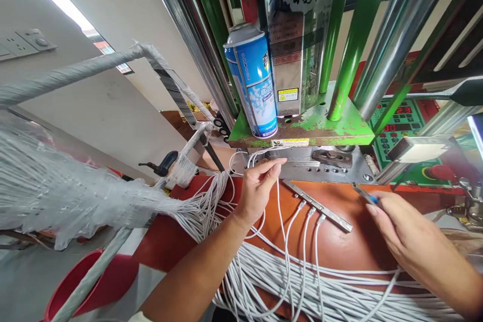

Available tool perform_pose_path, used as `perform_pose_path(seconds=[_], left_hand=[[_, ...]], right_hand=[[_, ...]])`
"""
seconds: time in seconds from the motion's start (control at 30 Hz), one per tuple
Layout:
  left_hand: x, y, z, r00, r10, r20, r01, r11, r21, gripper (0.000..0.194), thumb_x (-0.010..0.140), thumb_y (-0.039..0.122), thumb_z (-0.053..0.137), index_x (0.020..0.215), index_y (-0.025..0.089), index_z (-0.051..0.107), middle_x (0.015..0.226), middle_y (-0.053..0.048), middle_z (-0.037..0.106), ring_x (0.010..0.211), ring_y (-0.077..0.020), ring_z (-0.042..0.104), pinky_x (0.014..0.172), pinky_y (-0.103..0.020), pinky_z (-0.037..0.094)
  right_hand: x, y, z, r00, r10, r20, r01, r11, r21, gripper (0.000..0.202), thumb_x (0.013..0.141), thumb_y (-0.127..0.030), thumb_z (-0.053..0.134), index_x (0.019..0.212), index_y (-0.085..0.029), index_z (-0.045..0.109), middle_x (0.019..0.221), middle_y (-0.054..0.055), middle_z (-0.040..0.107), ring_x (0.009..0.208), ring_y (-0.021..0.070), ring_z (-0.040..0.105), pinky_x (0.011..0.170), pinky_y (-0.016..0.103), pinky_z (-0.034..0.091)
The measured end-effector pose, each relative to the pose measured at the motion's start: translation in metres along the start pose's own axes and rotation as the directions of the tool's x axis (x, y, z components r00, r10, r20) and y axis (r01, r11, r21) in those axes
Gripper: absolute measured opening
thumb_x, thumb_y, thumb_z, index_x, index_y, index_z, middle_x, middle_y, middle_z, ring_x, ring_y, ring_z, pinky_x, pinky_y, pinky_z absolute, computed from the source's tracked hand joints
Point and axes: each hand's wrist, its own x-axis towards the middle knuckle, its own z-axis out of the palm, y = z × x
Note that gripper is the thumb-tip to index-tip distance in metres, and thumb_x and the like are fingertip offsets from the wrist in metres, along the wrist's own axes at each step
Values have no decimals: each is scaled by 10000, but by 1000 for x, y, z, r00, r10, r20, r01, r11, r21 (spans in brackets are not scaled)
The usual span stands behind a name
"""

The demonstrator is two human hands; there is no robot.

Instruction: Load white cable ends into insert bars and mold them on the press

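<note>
My left hand [260,186] is in front of the press, its thumb and index finger pinched together. A white cable [281,211] runs down from the fingertips, though the end in the pinch is hidden. To the right, my right hand [403,226] is wrapped around small pliers [365,194] with a blue grip, jaws pointing left towards the press. Between the hands, a narrow metal mould bar [320,206] lies slanted on the reddish-brown tabletop [339,251]. Several white cables end along its near edge. Neither hand touches the bar.
The green press plate [302,131] overhangs the steel mould base [264,158]. A blue spray can [252,85] stands on the plate. Many white cables [271,271] cover the table front. A plastic-wrapped cable bundle [94,201] hangs left above a red bin [94,282]. The control panel [400,126] is right.
</note>
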Motion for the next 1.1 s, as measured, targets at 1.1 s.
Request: perform_pose_path(seconds=[1.1], left_hand=[[-2,-8,7,987,-151,50,157,972,-173,290,959,433,667,988,152,732,851,-56,691,767,-161,685,770,-312,570]], right_hand=[[40,-30,25,996,-71,-61,53,966,-253,455,1080,-494,329,765,-221,512,783,65,550,718,228,552,674,373,416]])
